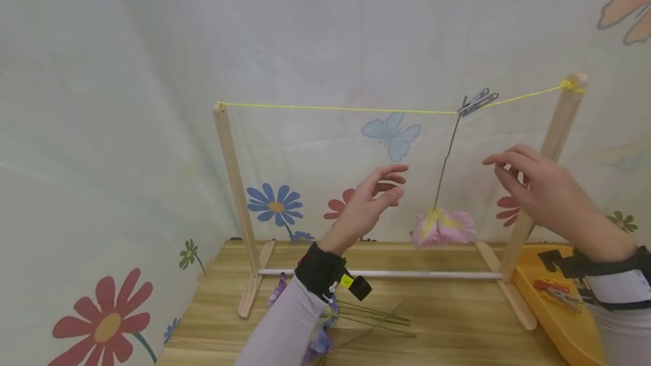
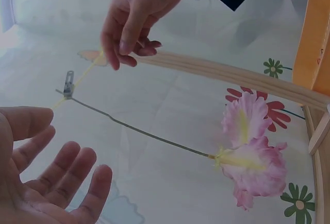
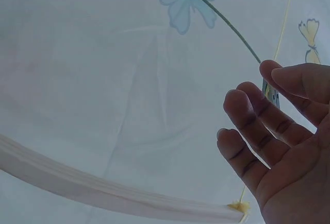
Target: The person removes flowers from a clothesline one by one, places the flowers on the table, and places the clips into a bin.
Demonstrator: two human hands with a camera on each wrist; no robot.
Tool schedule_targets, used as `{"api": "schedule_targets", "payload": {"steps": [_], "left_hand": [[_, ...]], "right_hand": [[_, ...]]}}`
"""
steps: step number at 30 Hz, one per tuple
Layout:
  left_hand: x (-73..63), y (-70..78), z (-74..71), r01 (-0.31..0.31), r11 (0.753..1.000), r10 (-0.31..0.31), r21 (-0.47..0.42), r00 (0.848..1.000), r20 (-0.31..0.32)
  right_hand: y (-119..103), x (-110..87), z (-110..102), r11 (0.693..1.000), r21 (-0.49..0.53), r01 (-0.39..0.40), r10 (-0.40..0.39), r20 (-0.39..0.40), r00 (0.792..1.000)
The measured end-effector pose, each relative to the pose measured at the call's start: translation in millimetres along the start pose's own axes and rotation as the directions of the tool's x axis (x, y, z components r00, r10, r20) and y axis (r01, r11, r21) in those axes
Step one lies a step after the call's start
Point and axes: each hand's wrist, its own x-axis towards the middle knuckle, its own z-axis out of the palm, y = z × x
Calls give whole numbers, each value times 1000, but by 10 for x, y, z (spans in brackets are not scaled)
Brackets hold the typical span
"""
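Observation:
A pink artificial flower (image 1: 458, 227) hangs head down by its stem (image 1: 447, 154) from a yellow string (image 1: 325, 108). A grey clothespin (image 1: 478, 102) clips the stem's end to the string, also seen in the left wrist view as a small metallic clip (image 2: 68, 85). My left hand (image 1: 368, 199) is left of the stem, fingers loosely bent, holding nothing. To the right of the stem hovers my right hand (image 1: 544, 188), also without anything in its grasp. In the head view both hands are apart from the flower and the string.
The string runs between a left wooden post (image 1: 234, 185) and a right wooden post (image 1: 561, 123), joined low by a white rod (image 1: 422, 274). Purple-blue flowers (image 1: 321, 335) lie on the wooden table (image 1: 447, 309), partly behind my left arm. An orange tray (image 1: 539, 309) at right holds several clothespins (image 1: 559, 292).

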Motion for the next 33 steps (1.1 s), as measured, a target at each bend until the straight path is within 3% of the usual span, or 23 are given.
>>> {"api": "schedule_targets", "payload": {"steps": [5, 10, 15, 19, 23, 33], "left_hand": [[166, 39, 54, -3, 999, 5, 48, 999, -54], [284, -48, 180, 60, 998, -58, 12, 992, -116], [383, -125, 321, 93, 996, -94, -11, 990, -108], [443, -119, 417, 103, 992, -101, 77, 994, -32], [487, -116, 477, 95, 982, -100, 161, 995, 23], [598, -83, 587, 125, 980, -131, 152, 991, 26]], "right_hand": [[-21, 192, -114, 996, -67, 57, -60, -36, 998], [-19, 377, -233, 988, -70, 137, -143, -92, 985], [-4, 599, -321, 985, -53, 162, -167, -122, 978], [34, 751, -406, 989, -71, 132, -136, -62, 989], [96, 867, -470, 986, -101, 129, -125, 48, 991], [258, 1116, -516, 994, -57, 92, -74, 264, 962]]}}
